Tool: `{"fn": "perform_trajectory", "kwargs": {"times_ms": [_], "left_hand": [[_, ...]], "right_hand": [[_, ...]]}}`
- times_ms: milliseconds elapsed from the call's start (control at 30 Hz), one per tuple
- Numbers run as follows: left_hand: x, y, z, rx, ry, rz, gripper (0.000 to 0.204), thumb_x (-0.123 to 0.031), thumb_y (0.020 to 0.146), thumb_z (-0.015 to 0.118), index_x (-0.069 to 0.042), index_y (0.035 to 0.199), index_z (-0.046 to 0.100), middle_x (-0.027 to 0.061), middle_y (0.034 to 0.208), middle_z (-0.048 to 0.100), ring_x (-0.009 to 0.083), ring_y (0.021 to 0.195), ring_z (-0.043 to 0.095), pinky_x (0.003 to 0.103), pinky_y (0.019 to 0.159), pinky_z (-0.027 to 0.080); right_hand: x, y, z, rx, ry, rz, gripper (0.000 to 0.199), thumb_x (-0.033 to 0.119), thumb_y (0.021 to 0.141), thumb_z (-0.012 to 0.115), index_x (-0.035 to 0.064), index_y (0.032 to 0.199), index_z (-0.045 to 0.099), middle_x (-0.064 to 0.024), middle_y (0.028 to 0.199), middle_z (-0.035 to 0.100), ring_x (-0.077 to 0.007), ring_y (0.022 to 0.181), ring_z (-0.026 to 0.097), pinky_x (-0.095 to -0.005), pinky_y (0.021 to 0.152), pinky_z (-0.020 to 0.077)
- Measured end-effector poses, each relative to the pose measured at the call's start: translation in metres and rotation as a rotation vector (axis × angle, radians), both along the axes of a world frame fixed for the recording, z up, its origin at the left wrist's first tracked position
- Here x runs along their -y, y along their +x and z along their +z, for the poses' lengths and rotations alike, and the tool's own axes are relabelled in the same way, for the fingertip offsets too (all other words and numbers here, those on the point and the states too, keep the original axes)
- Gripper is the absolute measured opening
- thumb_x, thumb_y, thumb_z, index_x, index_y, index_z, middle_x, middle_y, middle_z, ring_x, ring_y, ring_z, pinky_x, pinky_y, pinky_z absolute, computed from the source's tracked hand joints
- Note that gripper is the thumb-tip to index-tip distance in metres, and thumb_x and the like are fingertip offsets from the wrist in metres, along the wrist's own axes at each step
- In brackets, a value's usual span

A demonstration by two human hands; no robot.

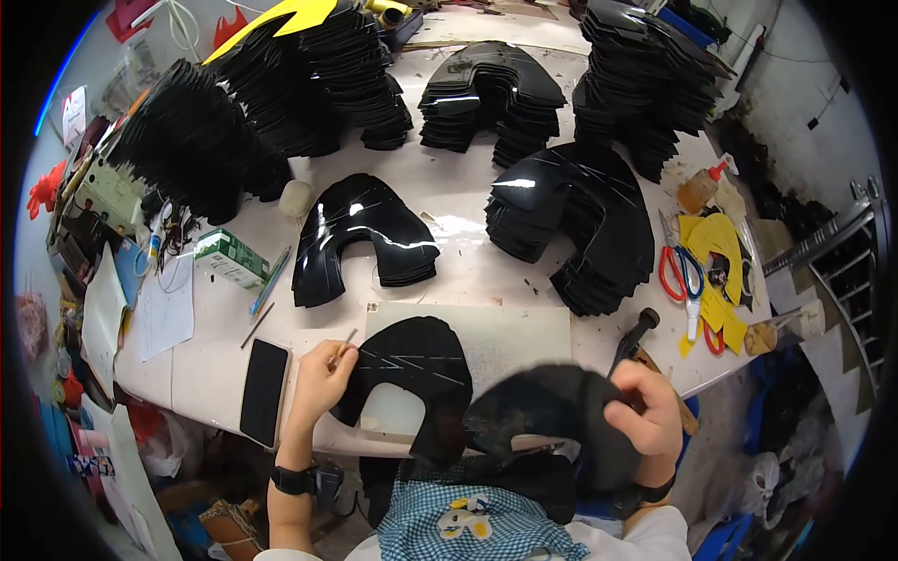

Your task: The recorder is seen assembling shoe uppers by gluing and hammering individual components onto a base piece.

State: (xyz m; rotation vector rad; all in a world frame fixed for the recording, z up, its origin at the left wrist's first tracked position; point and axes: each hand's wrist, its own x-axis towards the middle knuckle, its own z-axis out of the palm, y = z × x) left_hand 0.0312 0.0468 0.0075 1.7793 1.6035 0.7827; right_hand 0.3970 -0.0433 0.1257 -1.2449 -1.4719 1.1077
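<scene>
A black U-shaped sheet piece with thin pale lines drawn across it lies on a pale board at the table's near edge. At that piece's left edge is my left hand, fingers pinched round a thin grey stick whose tip pokes up; its kind is unclear. My right hand grips a second black U-shaped piece, raised near my lap and slightly smeared by motion. It overlaps the right side of the lying piece; I cannot tell whether they touch.
Black piece stacks stand left, right and behind. A phone lies by my left hand, a green box beyond it. Rightward are a hammer, scissors, yellow scraps and a glue bottle.
</scene>
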Motion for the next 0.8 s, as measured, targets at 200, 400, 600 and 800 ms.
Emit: {"fn": "perform_trajectory", "kwargs": {"times_ms": [200,400,600,800], "left_hand": [[-0.002,0.003,0.021,0.043,-0.135,-0.013,0.021,-0.02,0.076,0.066,0.0,0.075,0.059,0.0015,0.049,0.04,0.007,0.048,0.037,0.023,0.046,0.031],[0.005,-0.004,0.038,0.371,-0.309,-0.328,0.026,-0.021,0.081,0.064,-0.001,0.068,0.054,-0.0045,0.053,0.036,0.0055,0.051,0.029,0.023,0.045,0.025],[0.005,0.039,0.087,0.57,0.005,-0.426,0.015,-0.008,0.077,0.064,0.0,0.09,0.065,0.0025,0.061,0.057,0.0062,0.052,0.049,0.021,0.048,0.038],[-0.003,0.068,0.106,0.334,0.323,-0.819,0.031,0.001,0.068,0.064,-0.01,0.097,0.068,0.0027,0.059,0.057,0.0133,0.047,0.054,0.025,0.043,0.039]], "right_hand": [[-0.017,-0.006,0.011,-0.051,0.13,1.049,0.009,0.008,0.076,0.062,0.0031,0.084,0.061,-0.0072,0.076,0.056,-0.023,0.061,0.057,-0.0286,0.05,0.0439],[-0.012,0.005,0.006,-0.427,0.262,1.139,0.01,-0.002,0.081,0.053,-0.0053,0.081,0.063,-0.0125,0.073,0.053,-0.0205,0.055,0.053,-0.0271,0.043,0.0416],[0.004,-0.023,-0.014,-0.699,0.185,0.313,0.01,0.003,0.074,0.062,0.0034,0.065,0.059,-0.0085,0.067,0.05,-0.0183,0.055,0.05,-0.0273,0.048,0.0409],[-0.059,-0.053,-0.022,-0.059,0.691,-0.234,0.01,0.01,0.072,0.066,0.0075,0.073,0.057,-0.0146,0.091,0.057,-0.0217,0.079,0.055,-0.0292,0.071,0.0448]]}}
